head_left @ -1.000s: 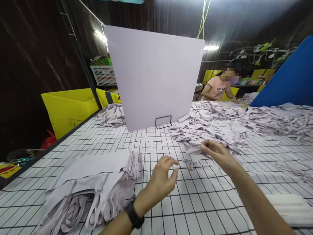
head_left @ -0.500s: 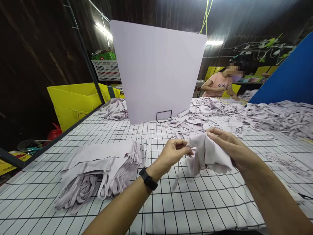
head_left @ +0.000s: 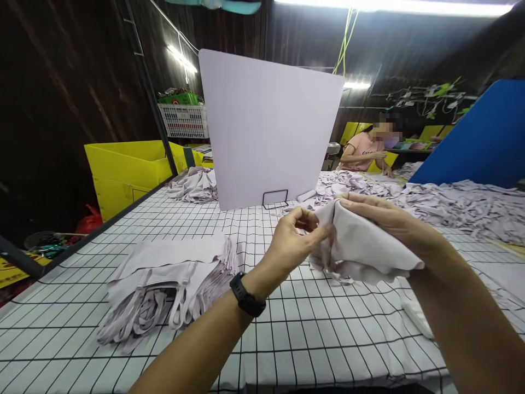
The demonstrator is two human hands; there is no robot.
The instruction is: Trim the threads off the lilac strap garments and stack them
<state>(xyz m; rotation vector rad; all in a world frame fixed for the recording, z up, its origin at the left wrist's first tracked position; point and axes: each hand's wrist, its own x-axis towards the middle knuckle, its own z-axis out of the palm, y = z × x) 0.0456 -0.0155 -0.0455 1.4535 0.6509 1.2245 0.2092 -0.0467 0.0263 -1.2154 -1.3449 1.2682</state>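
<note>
Both my hands hold one pale lilac fabric piece (head_left: 361,249) up above the gridded table (head_left: 328,339). My left hand (head_left: 293,241), with a black watch on its wrist, pinches the piece's left edge. My right hand (head_left: 385,216) grips its top, and the cloth drapes down under my forearm. A neat stack of the same lilac pieces with straps (head_left: 164,284) lies on the table to my left. A loose heap of lilac pieces (head_left: 451,205) spreads across the right and far side.
A white upright board on a wire stand (head_left: 270,126) stands mid-table. Yellow bins (head_left: 123,169) and a white crate (head_left: 184,120) are at the left. A blue panel (head_left: 479,137) rises at the right. Another person in a pink shirt (head_left: 367,150) works at the far end.
My hands picked a lilac piece off the table, lifted it and brought it closer; the left hand went from reaching empty to pinching its edge.
</note>
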